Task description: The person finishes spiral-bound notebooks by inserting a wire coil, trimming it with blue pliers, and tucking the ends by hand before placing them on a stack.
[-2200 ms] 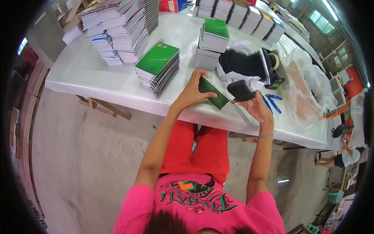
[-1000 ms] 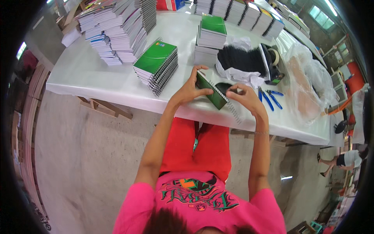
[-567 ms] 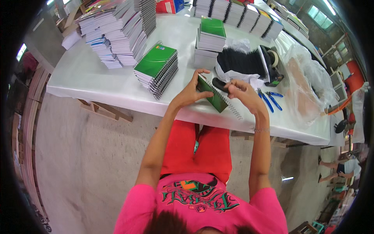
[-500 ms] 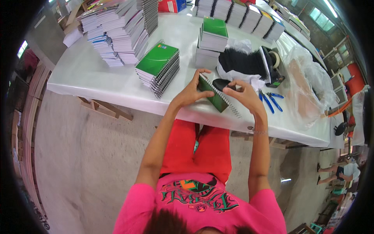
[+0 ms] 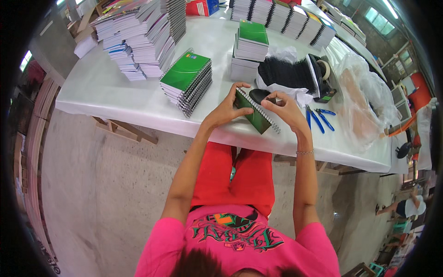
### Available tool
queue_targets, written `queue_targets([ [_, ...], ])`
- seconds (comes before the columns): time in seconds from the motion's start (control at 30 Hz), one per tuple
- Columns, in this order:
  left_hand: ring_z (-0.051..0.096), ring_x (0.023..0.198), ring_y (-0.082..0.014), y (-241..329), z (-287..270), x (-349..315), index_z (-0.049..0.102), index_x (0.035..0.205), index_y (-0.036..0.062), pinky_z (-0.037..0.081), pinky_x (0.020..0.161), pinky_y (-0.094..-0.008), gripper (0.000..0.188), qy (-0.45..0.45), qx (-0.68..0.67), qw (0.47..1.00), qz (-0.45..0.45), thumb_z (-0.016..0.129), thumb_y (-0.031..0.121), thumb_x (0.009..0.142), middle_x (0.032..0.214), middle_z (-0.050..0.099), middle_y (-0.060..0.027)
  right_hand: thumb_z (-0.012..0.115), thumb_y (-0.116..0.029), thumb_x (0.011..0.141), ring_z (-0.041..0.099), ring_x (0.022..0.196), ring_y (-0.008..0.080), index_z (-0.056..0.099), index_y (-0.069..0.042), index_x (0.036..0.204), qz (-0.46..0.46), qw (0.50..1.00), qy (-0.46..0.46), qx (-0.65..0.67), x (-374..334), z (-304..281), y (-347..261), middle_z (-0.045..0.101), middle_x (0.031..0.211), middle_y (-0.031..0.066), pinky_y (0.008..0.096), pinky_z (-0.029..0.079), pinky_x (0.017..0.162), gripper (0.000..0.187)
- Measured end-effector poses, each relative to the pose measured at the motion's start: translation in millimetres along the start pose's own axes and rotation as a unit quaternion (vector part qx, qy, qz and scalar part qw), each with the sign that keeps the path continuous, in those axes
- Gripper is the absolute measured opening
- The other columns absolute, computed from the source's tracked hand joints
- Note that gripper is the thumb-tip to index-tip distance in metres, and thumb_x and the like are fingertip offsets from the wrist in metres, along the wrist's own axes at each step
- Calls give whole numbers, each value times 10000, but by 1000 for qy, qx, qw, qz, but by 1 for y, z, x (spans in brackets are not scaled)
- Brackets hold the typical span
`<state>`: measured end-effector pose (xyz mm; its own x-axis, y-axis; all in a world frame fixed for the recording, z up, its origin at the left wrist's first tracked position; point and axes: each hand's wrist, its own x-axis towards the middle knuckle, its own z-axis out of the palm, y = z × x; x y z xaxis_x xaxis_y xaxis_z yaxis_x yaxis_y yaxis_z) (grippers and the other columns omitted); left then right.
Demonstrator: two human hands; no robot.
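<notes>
My left hand (image 5: 228,108) grips a small green-covered notebook (image 5: 256,121) tilted on its edge near the table's front, thumb on the cover and fingers behind. Along its upper edge runs a spiral wire coil (image 5: 273,123), whose loose end sticks out past the lower right corner. The fingertips of my right hand (image 5: 290,113) are pinched at the coil. Just behind the notebook lies a dark oval object (image 5: 259,95), partly hidden. To the left sits a stack of spiral-bound green notebooks (image 5: 187,71); farther back, a pile of green-topped booklets (image 5: 253,33).
Black coils (image 5: 284,75) lie on white wrapping beside a tape dispenser (image 5: 324,74). Two blue-handled cutting tools (image 5: 316,121) rest right of my hand. Clear plastic (image 5: 367,101) covers the table's right end. Tall book stacks (image 5: 147,41) and a row of bound books (image 5: 286,18) stand behind.
The coil's loose end has drawn in slightly toward the notebook and sticks out less. My right hand has shifted a little left along with it; my left hand keeps its hold.
</notes>
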<state>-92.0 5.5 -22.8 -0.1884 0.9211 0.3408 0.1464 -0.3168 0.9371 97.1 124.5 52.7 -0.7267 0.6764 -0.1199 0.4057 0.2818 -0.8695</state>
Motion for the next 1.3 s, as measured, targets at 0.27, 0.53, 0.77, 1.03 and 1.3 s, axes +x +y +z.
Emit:
queue_targets([
  [0.27,488,1056,-153,-2,39,-8,364,1332,88,397,939,-293,587,164,22,986,-11,709,164,864,1131,491,-101,827,-352,722,496,1185,296,608,-110,1232,-163,973,155,-57,-6,-21,62,535,1273,170,393,408,968,604],
  [0.53,532,924,-185,17,47,-12,526,1104,22,430,837,-301,276,205,46,977,22,647,189,921,1043,560,-94,693,-456,846,460,1265,356,551,-149,1332,83,830,379,-401,-38,-63,155,480,1359,198,534,367,999,592],
  [0.77,588,874,-107,28,30,-18,622,999,5,458,839,-264,214,166,94,981,15,680,182,894,889,650,-44,723,-203,847,534,1059,283,529,-46,1298,-100,881,442,-137,-63,-27,80,541,1190,152,370,422,942,516],
  [1.03,687,849,-165,33,19,-20,634,1082,-26,519,764,-297,233,107,88,990,-24,635,123,903,904,725,-119,771,-137,721,559,966,292,578,-69,1243,-224,926,280,-118,-83,83,1,542,1134,150,396,462,842,561],
  [1.3,700,919,-174,32,18,-25,624,1096,-45,542,805,-282,211,97,53,993,-45,542,20,912,936,728,-117,777,-201,712,554,944,328,587,-104,1250,-221,912,303,-164,-76,112,4,546,1148,161,410,448,818,579],
])
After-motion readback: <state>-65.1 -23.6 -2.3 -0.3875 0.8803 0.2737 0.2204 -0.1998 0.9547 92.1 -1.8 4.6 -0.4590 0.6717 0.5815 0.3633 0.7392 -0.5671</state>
